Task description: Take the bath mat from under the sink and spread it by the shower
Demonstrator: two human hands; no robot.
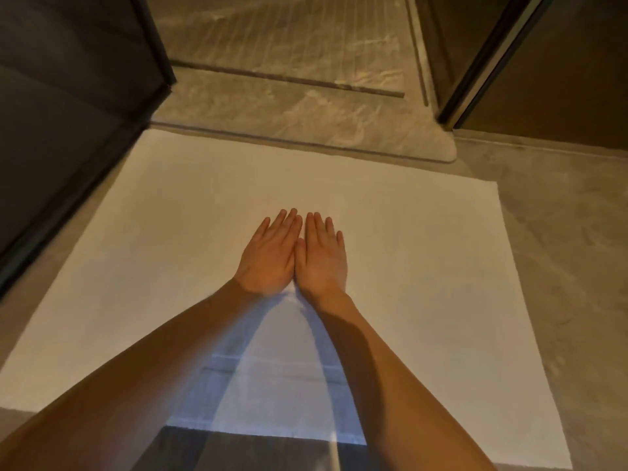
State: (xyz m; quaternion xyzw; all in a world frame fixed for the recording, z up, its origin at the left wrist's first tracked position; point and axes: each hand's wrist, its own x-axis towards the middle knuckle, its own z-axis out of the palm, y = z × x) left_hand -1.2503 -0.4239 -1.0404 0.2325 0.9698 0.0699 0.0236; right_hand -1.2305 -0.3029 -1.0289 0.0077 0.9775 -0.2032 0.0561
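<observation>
Both hands, left point(268, 254) and right point(323, 258), press flat, fingers extended, side by side, seemingly touching, on the spread white bath mat point(424, 266)

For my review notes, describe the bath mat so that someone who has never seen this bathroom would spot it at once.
Start at the shower threshold, the marbled stone step between the dark panels at the top of the view. Directly in front of it on the grey floor lies the bath mat, a large white rectangle spread flat. The left hand and right hand rest palm-down at its middle, and it is the only white thing in view.
</observation>
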